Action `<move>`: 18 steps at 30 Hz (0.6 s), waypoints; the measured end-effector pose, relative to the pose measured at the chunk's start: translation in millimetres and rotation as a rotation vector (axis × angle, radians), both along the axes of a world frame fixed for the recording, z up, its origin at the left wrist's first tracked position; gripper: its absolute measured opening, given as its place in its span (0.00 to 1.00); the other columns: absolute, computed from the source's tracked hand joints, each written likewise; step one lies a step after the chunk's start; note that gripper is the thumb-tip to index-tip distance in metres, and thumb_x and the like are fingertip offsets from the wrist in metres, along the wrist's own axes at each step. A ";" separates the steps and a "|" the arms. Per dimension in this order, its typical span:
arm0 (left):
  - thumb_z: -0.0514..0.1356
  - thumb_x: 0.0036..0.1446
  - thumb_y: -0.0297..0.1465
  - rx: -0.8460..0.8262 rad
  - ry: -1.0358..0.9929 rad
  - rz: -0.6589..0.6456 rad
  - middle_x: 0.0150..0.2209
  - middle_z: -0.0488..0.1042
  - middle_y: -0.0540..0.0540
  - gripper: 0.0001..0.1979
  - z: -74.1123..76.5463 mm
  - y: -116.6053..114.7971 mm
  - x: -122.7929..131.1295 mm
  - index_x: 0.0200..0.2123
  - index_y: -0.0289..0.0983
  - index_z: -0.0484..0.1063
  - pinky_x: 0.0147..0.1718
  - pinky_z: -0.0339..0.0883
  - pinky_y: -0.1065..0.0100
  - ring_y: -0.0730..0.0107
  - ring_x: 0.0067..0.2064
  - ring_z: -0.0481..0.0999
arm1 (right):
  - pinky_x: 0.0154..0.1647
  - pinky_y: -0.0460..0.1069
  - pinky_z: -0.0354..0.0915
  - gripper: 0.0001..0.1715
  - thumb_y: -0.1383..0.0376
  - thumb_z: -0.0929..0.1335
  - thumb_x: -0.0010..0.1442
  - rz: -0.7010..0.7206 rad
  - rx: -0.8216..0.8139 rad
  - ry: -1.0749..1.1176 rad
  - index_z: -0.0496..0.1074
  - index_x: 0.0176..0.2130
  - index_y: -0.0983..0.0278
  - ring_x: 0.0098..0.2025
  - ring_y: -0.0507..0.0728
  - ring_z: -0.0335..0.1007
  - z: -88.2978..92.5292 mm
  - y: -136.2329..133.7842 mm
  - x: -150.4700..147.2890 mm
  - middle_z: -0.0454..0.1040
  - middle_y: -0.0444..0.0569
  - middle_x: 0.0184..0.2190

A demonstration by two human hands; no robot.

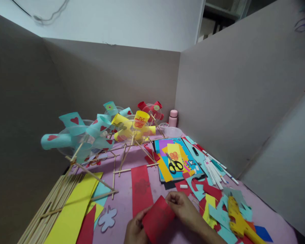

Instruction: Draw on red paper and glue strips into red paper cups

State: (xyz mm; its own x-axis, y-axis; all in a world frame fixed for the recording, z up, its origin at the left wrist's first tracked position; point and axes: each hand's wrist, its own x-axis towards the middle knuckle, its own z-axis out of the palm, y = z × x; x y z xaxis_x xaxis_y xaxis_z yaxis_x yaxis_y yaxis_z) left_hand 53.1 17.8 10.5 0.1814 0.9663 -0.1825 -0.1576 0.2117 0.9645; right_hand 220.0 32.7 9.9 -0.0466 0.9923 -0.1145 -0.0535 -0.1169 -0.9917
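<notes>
- The desk (124,210), covered in pale pink, is enclosed by grey walls (117,74) at the back and along both sides.
- A blue pinwheel (77,130) with red hearts is propped on a stick frame at the left; behind it a second, smaller-looking blue one is partly hidden.
- A yellow pinwheel (134,135) is set near the middle, and a red pinwheel (152,108) is seen farther back.
- Bundled sticks (48,200) are laid at the near left, partly covered by a yellow sheet (73,206).
- A blue board (185,147) is topped with paper pieces, right of the middle.
- The left hand (137,226) and right hand (181,208) are held at the near edge, fingers nearly closed: the paper's left side is gripped by the left, its upper right corner is pinched by the right.
- A red strip (141,189) is laid flat just beyond the hands.
- The red paper (159,218) is held up between both hands, tilted, above the desk.
- A yellow glue gun (236,217) is rested on paper scraps at the right.
- A pink bottle (173,119) is stood in the far corner.
- Scissors (173,162) are placed on the board, beside scattered markers (213,173).
- A grey cutout (107,219) is left near the yellow sheet.
- A small white cap (183,186) is seen below the board.
</notes>
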 end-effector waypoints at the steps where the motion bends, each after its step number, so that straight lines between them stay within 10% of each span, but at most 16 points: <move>1: 0.70 0.35 0.32 -0.013 -0.027 0.002 0.27 0.81 0.43 0.13 -1.1 1.0 1.3 0.29 0.35 0.80 0.35 0.70 0.62 0.56 0.31 0.78 | 0.21 0.43 0.50 0.20 0.53 0.74 0.44 -0.005 0.002 0.006 0.67 0.19 0.65 0.17 0.47 0.54 -1.3 1.8 0.7 0.62 0.38 0.14; 10: 0.70 0.37 0.34 0.020 -0.052 0.208 0.26 0.80 0.47 0.14 1.3 2.6 0.3 0.30 0.34 0.80 0.27 0.66 0.70 0.62 0.30 0.77 | 0.18 0.43 0.55 0.31 0.41 0.67 0.50 -0.118 0.123 -0.030 0.72 0.35 0.65 0.16 0.46 0.60 21.9 -7.5 -1.7 0.66 0.40 0.24; 18: 0.68 0.40 0.40 0.018 -0.075 0.256 0.20 0.76 0.49 0.23 -7.6 3.2 -2.9 0.38 0.30 0.76 0.21 0.66 0.70 0.68 0.21 0.74 | 0.21 0.44 0.57 0.24 0.46 0.66 0.54 -0.048 0.218 -0.111 0.66 0.28 0.63 0.19 0.49 0.62 34.6 -3.6 1.5 0.67 0.40 0.18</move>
